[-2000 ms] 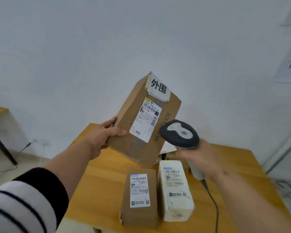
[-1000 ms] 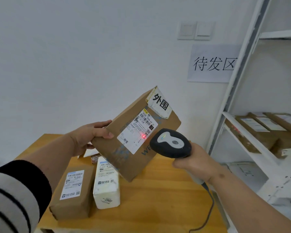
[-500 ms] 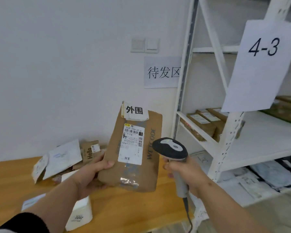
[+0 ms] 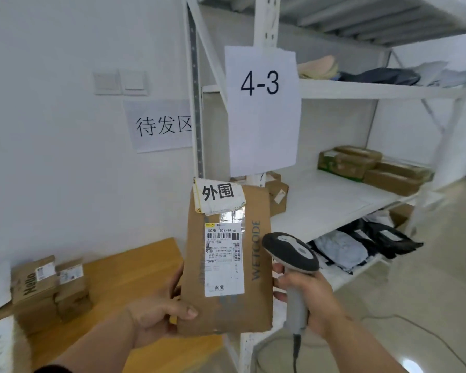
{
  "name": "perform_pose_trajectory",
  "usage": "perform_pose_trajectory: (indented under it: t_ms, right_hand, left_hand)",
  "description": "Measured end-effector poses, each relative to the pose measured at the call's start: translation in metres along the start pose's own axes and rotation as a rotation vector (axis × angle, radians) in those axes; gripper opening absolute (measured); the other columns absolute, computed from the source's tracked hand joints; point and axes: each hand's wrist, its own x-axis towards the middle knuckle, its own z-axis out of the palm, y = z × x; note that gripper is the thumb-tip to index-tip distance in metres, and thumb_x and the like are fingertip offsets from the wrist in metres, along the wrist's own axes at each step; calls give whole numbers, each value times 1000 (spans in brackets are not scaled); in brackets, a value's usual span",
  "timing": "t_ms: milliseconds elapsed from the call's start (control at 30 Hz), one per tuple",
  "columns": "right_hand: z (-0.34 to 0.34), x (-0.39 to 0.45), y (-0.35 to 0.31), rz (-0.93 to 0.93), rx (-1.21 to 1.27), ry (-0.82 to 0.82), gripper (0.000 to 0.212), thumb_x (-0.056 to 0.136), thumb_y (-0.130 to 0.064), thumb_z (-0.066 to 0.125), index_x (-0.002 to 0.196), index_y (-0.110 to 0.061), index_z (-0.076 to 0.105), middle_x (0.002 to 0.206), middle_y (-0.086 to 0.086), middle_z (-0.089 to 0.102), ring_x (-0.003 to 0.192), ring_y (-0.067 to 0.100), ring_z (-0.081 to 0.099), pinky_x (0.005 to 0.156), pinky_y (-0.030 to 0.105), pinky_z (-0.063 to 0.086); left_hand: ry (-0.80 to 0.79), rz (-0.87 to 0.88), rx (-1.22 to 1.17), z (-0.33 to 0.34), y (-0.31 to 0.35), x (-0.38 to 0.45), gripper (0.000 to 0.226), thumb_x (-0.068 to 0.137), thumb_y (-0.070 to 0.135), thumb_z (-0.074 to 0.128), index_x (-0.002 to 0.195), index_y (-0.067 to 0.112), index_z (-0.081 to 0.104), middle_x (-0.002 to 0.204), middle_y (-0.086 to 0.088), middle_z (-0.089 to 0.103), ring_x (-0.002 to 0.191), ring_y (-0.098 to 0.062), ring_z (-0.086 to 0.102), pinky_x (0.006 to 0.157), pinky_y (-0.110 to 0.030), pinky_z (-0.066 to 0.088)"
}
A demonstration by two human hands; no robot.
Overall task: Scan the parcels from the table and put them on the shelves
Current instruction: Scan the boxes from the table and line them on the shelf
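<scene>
I see the brown parcel [image 4: 228, 265] held upright in the air, off the table's [image 4: 135, 267] right edge and in front of the white shelves [image 4: 331, 200], its shipping label facing me. My left hand [image 4: 159, 313] grips its lower left corner with the thumb curled across the front, while my right hand [image 4: 310, 294] is wrapped round the handle of the scanner [image 4: 291, 254] just beside the parcel. A sheet marked 4-3 [image 4: 261, 109] hangs on the shelf post above, and more cardboard boxes [image 4: 49, 286] sit by the table's far edge.

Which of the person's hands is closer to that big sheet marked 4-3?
Right, though only slightly. The right hand, gripping the scanner, sits below the 4-3 sign and a little to its right. The left hand, holding the parcel, is lower and off to the sign's left.
</scene>
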Motion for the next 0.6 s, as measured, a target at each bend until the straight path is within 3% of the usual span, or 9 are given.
perform_pose_trajectory:
  t_ms: [100,200,300,367,500,600]
  right_hand:
    - [-76,6,-14,12,-7,67,34,53,-8,72,86,-4,71,87,9,71,88,30,66,84,48,53]
    - [-145,7,-33,4,-6,117,32,51,-9,71,83,-5,70,85,10,70,83,27,64,77,43,51]
    - [-199,13,-53,-2,0,153,36,51,-11,72,87,-6,69,88,10,70,83,27,63,78,44,50]
    - [-228,19,-63,3,-22,173,37,51,-14,74,87,-8,70,89,11,70,85,29,63,77,46,48]
    - [-278,39,-72,9,-91,225,30,57,-16,75,86,-11,70,80,5,67,78,23,58,70,38,45]
    - [-312,69,-65,44,-73,264,14,79,-5,73,91,-9,68,88,8,66,81,25,58,72,41,46]
  left_hand:
    - [-34,-21,9,69,-3,46,123,49,-8,85,145,52,35,139,3,58,124,-29,58,88,-54,55]
    - [-65,-41,-10,133,-5,94,127,45,-7,88,144,51,36,136,-3,61,121,-34,60,92,-56,53]
    - [-35,-69,-4,190,0,135,125,41,4,90,145,47,37,126,-6,68,105,-31,68,78,-47,57]
    - [-4,-87,-12,221,5,162,121,38,11,90,145,41,40,123,-7,69,109,-34,65,76,-46,57]
    - [25,-115,-22,272,17,218,103,42,25,90,138,35,52,124,-14,65,109,-37,65,76,-46,59]
    - [72,-156,-58,300,23,264,71,60,25,89,126,27,63,123,-17,62,107,-38,65,76,-47,60]
